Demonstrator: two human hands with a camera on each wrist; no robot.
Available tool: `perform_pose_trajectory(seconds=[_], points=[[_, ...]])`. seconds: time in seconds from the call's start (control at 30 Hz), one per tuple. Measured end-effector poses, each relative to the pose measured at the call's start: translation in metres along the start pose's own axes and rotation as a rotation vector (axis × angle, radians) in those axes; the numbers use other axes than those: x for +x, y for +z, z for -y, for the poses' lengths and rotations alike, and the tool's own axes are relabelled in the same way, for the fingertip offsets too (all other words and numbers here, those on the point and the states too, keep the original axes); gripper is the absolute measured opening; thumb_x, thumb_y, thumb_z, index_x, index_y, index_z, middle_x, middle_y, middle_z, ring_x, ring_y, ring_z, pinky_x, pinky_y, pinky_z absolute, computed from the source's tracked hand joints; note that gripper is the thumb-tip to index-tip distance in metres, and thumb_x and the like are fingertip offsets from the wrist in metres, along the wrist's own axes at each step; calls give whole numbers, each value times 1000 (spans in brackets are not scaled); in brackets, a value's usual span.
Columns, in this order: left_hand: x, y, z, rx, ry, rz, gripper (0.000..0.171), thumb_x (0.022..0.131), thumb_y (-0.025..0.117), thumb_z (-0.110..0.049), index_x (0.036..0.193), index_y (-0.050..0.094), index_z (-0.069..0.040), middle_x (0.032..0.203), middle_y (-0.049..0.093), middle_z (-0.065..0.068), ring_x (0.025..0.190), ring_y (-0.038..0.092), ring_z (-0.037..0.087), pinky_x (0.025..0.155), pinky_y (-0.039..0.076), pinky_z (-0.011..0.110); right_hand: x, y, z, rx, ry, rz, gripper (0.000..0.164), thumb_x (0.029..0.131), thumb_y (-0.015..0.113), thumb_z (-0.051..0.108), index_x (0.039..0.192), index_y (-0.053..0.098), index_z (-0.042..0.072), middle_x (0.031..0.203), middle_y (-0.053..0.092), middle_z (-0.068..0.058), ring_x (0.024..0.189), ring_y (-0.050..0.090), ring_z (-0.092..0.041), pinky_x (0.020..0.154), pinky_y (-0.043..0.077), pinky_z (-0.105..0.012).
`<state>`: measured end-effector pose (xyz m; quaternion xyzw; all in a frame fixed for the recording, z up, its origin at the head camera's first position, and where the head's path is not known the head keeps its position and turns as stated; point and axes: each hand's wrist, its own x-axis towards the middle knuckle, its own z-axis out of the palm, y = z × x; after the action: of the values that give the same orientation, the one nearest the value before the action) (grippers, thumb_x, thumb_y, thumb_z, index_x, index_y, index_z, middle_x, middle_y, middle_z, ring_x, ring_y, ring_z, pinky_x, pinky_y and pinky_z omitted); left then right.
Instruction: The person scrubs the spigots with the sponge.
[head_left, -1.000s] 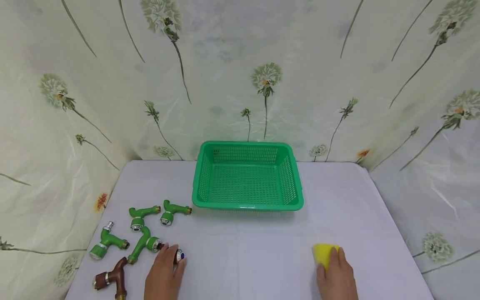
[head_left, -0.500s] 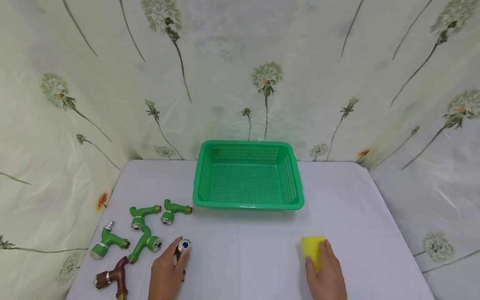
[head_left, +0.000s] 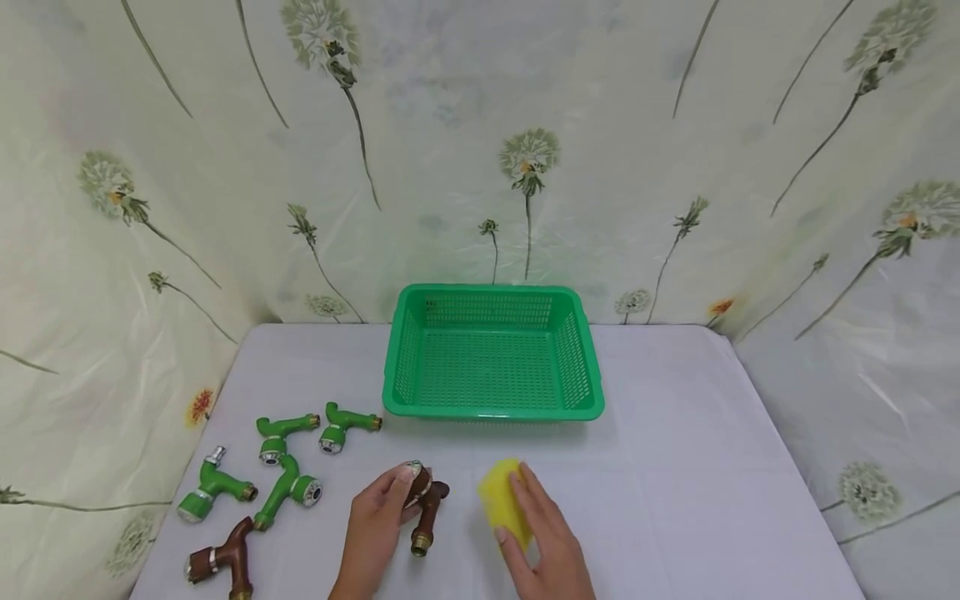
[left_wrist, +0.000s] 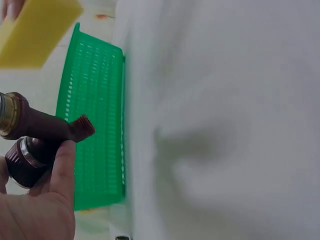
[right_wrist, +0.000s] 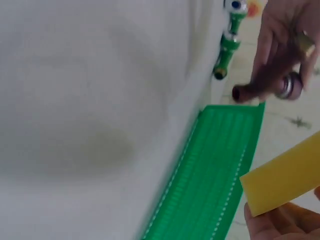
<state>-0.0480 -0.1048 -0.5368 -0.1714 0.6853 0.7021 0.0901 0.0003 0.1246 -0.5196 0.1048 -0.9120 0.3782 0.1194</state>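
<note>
In the head view my left hand [head_left: 375,521] grips a brown tap [head_left: 427,512] by its handle knob, the brass threaded end pointing down toward me. The left wrist view shows this brown tap [left_wrist: 50,127] raised off the cloth, its shadow below. To its right, my right hand [head_left: 546,546] holds a yellow sponge [head_left: 504,504] between thumb and fingers. Sponge and tap are apart. From the right wrist, the sponge [right_wrist: 282,175] also appears lifted, with fingers under it.
An empty green plastic basket [head_left: 491,412] stands at the table's back. On the left lie several green taps [head_left: 281,492] and another brown tap [head_left: 228,557]. White cloth covers the table [head_left: 675,433]; a flower-printed sheet [head_left: 450,167] hangs behind and at the sides.
The left hand has lifted the brown tap from beside the green taps and carried it right. The right hand has brought the sponge left, close to the tap.
</note>
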Motion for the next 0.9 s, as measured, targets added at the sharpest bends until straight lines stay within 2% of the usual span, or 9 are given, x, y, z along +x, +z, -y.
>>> perform_pose_trajectory(seconds=[0.13, 0.27, 0.4, 0.53, 0.6, 0.8, 0.9], points=[[-6, 12, -6, -20, -26, 54, 65, 92, 56, -56, 130, 58, -3, 121, 65, 11, 112, 62, 24, 82, 56, 33, -1, 12, 15, -5, -182, -6, 63, 89, 71, 26, 145, 44, 25, 152, 37, -1, 128, 46, -13, 100, 40, -15], [-12, 20, -7, -41, -48, 100, 69, 91, 55, -57, 131, 57, -1, 122, 64, 12, 107, 64, 23, 81, 56, 33, 0, 22, 17, -7, -379, -47, 58, 87, 71, 22, 141, 50, 17, 148, 41, -9, 126, 47, -21, 106, 34, -18], [-15, 23, -7, -59, -65, 119, 69, 93, 54, -55, 133, 55, 1, 125, 63, 13, 104, 65, 21, 80, 57, 32, 2, 27, 13, -27, -507, -84, 48, 93, 64, 24, 139, 53, 14, 145, 44, -15, 124, 48, -27, 110, 30, -22], [-16, 22, -9, -87, -71, 172, 66, 97, 50, -50, 134, 52, 5, 121, 64, 16, 102, 66, 21, 80, 57, 33, 2, 25, 8, -63, -504, -115, 43, 98, 55, 29, 139, 54, 15, 144, 45, -14, 122, 49, -27, 110, 28, -22], [-16, 21, -12, -103, -72, 199, 68, 97, 50, -52, 134, 51, 5, 118, 65, 16, 102, 66, 22, 81, 57, 33, 3, 23, 4, -72, -482, -132, 43, 97, 56, 28, 138, 55, 15, 143, 46, -14, 121, 50, -27, 110, 28, -21], [-18, 20, -19, -149, -48, 250, 62, 96, 50, -52, 130, 56, 0, 118, 67, 10, 108, 64, 21, 84, 55, 34, 6, 17, -7, -115, -352, -143, 44, 97, 55, 33, 138, 55, 18, 143, 47, -10, 120, 51, -24, 107, 29, -15], [-20, 20, -21, -168, -30, 263, 60, 96, 50, -52, 128, 58, -1, 118, 67, 9, 111, 63, 20, 86, 55, 35, 5, 15, -9, -136, -295, -120, 47, 94, 61, 31, 139, 54, 19, 144, 46, -8, 120, 50, -23, 107, 28, -14]])
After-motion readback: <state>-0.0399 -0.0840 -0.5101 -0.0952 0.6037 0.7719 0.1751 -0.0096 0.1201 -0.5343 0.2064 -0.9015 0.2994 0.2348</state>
